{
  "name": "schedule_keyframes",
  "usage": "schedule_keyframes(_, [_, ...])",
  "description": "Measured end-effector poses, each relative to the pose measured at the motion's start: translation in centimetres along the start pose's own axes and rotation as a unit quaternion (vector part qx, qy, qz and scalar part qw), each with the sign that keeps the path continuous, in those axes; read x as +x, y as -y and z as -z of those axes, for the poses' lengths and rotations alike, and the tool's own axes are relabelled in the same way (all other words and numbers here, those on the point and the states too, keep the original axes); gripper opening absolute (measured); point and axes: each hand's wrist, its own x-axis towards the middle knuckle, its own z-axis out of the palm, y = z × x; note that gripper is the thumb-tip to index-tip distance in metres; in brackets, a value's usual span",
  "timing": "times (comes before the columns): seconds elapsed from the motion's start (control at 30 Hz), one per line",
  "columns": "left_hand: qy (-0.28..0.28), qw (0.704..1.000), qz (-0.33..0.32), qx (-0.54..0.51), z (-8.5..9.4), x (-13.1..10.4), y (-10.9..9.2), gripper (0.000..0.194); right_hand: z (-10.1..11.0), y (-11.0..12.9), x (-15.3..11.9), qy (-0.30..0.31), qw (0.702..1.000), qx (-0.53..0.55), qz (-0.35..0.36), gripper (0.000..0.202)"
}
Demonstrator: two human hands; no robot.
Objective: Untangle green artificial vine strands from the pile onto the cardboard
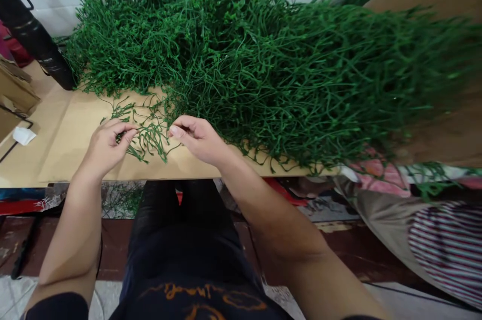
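Note:
Thin green plastic stems (152, 139) lie loosely on the cardboard-covered table between my two hands. My left hand (111, 144) is closed in a pinch at the left side of these stems, with green strands at its fingertips. On their right side, my right hand (194, 137) has its thumb and forefinger pressed together; a thin strand end shows near the fingertips, but what it holds is too small to make out. Behind both hands rises a large heap of green stems (233, 59), stretching far to the right.
A black bottle (41, 39) leans at the back left, near a cardboard box (15, 89) and a crumpled white tissue (24, 135). The table's front edge (181, 175) runs just before my body. A person in striped clothing (448, 245) sits at the right.

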Motion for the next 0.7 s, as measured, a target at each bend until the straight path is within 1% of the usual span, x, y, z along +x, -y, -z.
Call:
schedule_keyframes(0.13, [0.011, 1.0, -0.015, 0.02, -0.1, -0.2, 0.2, 0.035, 0.0, -0.1, -0.6, -0.004, 1.0, -0.017, -0.002, 0.022])
schedule_keyframes(0.2, [0.006, 0.999, -0.016, 0.045, -0.2, -0.1, 0.2, 0.035, -0.2, 0.1, -0.8, 0.0, 1.0, -0.027, 0.002, 0.022])
schedule_keyframes(0.27, [0.001, 0.997, -0.011, 0.081, -0.5, 0.2, 0.5, 0.033, -0.6, 0.5, -1.0, 0.009, 0.999, -0.046, 0.024, 0.024])
schedule_keyframes(0.3, [-0.003, 0.995, -0.001, 0.102, -0.7, 0.4, 0.8, 0.032, -0.9, 0.9, -1.3, 0.016, 0.997, -0.058, 0.046, 0.025])
schedule_keyframes(0.33, [-0.012, 0.992, 0.019, 0.124, -0.9, 0.6, 1.3, 0.031, -1.1, 1.4, -1.6, 0.027, 0.994, -0.07, 0.075, 0.027])
schedule_keyframes(0.4, [-0.046, 0.983, 0.082, 0.157, -1.2, 0.7, 2.8, 0.029, -1.6, 2.5, -2.4, 0.051, 0.984, -0.09, 0.143, 0.029])
schedule_keyframes(0.47, [-0.088, 0.972, 0.151, 0.158, -1.4, 0.4, 4.6, 0.026, -1.6, 3.5, -3.1, 0.059, 0.972, -0.111, 0.197, 0.028])
schedule_keyframes(0.53, [-0.11, 0.971, 0.17, 0.128, -1.6, -0.1, 6.1, 0.025, -0.7, 3.8, -3.4, 0.026, 0.965, -0.152, 0.213, 0.026])
schedule_keyframes(0.57, [-0.12, 0.973, 0.164, 0.106, -1.6, -0.4, 6.6, 0.025, 0.2, 3.5, -3.2, -0.003, 0.961, -0.183, 0.206, 0.026])
schedule_keyframes(0.63, [-0.142, 0.98, 0.131, 0.056, -1.9, -0.8, 7.1, 0.024, 2.7, 2.2, -2.3, -0.075, 0.946, -0.263, 0.174, 0.026])
schedule_keyframes(0.7, [-0.161, 0.983, 0.086, 0.01, -2.4, -1.0, 6.9, 0.023, 5.9, 0.6, -1.1, -0.16, 0.908, -0.361, 0.137, 0.025])
